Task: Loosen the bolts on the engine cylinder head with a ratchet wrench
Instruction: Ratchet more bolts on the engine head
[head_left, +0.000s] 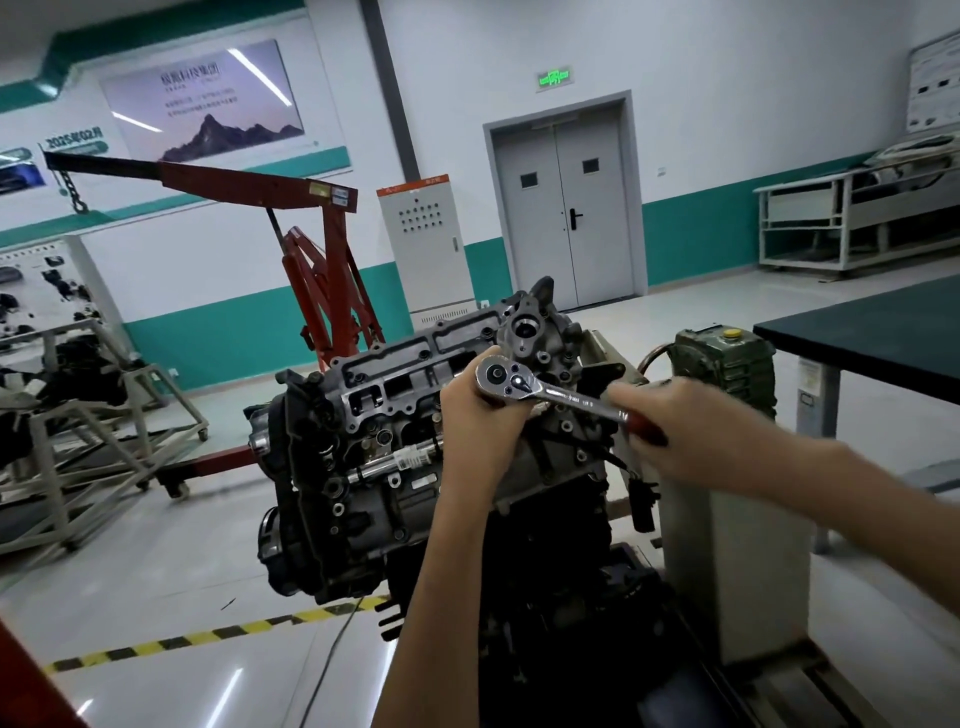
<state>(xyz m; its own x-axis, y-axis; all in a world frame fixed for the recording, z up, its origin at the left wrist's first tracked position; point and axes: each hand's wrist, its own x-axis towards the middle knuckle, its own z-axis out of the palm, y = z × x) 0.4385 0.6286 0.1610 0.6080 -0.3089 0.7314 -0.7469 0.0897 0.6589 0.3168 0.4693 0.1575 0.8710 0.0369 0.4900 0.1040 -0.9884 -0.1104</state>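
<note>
Looking down on engine cylinder head (395, 374), red shop crane (332, 218) behind it. Reaching over the head's right end, right hand (675, 421), blurred, fingers wrapped round the red handle; left hand (478, 421), fingers curled round the chrome end. Held between them, ratchet wrench (519, 382), just above the cylinder head.

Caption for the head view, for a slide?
Left hand holds the ratchet by its head at the cylinder head; right hand grips the red handle.
</note>
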